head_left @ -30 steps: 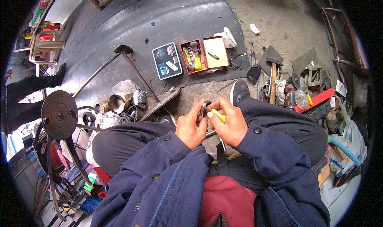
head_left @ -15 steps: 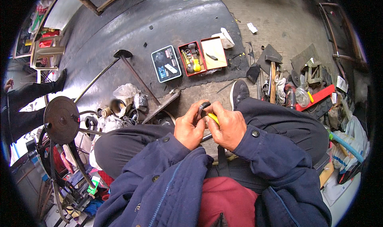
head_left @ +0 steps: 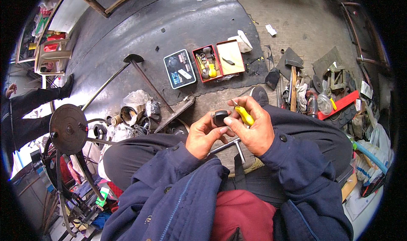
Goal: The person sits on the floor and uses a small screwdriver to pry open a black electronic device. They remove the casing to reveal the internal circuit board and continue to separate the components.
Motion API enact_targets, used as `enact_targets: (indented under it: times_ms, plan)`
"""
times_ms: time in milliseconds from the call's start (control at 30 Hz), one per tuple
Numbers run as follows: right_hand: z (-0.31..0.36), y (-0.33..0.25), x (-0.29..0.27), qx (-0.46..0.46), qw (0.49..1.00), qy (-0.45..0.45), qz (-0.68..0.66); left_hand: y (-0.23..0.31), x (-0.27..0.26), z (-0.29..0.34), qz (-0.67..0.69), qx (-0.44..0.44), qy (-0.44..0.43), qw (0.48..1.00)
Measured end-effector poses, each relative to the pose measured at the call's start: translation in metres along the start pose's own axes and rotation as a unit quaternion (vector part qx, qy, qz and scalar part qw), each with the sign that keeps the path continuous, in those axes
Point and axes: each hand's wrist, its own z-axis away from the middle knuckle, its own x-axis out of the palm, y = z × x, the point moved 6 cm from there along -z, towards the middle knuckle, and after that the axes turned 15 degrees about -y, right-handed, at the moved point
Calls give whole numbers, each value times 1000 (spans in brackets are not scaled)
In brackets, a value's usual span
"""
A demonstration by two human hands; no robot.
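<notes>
My left hand (head_left: 203, 135) has its fingers closed round a small black rounded object (head_left: 219, 118) that looks like a key fob, its dark face turned up. In my right hand (head_left: 258, 128) lies a short tool with a yellow handle (head_left: 244, 115); its tip points up and left, and its kind is partly hidden by the fingers. The right thumb reaches to the lower edge of the black object. Both hands are close together above my lap. Below them a metal rod with a T-shaped end (head_left: 239, 151) shows between my legs.
Ahead on the dark mat lie a flat case (head_left: 190, 83) and an open red box (head_left: 206, 80) with yellow-handled tools. A hammer (head_left: 293, 88) and a red bar (head_left: 339, 105) are at the right. At the left stand a rusty disc (head_left: 68, 129) and a metal stand (head_left: 148, 80).
My hands have moved apart slightly. The yellow-handled tool has come away from the black object and turned upward, and the black object now shows its broad face.
</notes>
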Motion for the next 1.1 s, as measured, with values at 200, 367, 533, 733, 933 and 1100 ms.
enact_targets:
  times_ms: [200,367,533,733,933,1100]
  plan:
    - [-3,-20,0,-101,982,-27,159,-7,3,-1,50,-26,-78,995]
    - [-3,-18,-2,-84,984,-35,156,-9,4,2,88,-48,-107,989]
    - [-5,-8,-6,-34,996,-34,69,-5,10,1,182,-38,-106,977]
    - [-4,0,-6,-3,999,-41,5,0,13,2,245,-45,-107,962]
    - [-5,6,-4,26,998,-46,-30,0,13,0,255,-46,-124,958]
    - [-4,14,-4,73,992,-53,-94,-4,13,0,254,-76,-101,959]
